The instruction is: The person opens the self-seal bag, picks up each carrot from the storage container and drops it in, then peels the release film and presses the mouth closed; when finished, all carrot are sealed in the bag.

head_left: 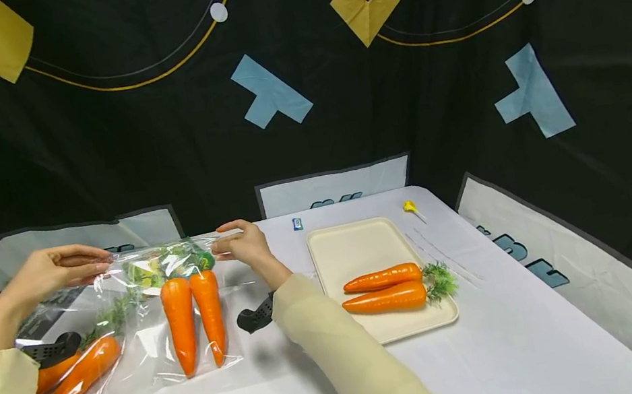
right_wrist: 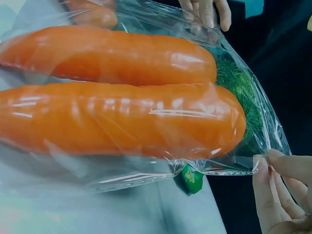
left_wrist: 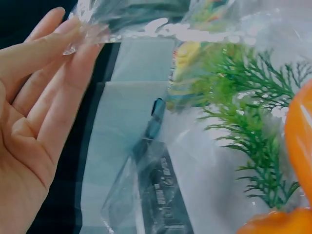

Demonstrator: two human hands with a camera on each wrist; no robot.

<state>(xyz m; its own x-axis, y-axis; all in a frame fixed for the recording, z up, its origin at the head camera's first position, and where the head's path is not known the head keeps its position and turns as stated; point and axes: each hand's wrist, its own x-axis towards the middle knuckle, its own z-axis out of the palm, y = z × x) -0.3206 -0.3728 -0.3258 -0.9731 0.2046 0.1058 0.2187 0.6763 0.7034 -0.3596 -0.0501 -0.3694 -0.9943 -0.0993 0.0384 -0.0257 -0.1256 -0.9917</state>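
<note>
Fingers of both hands pinch the top edge of a clear bag, which hangs above the white table with its lower end resting on the cloth. The left hand grips the left corner, the right hand the right corner, each with thumb against fingertips. Two carrots sit inside, tips down, green tops up by the opening. A second bag with carrots lies at the left, under the left sleeve. A tray to the right holds two loose carrots.

Risk, as I judge it: the film is slick and held only at the corners, so the carrots' weight could pull a corner out of a pinch and let the bag slump. If the top is not lined up evenly, the greens near the opening could get caught in it.
</note>
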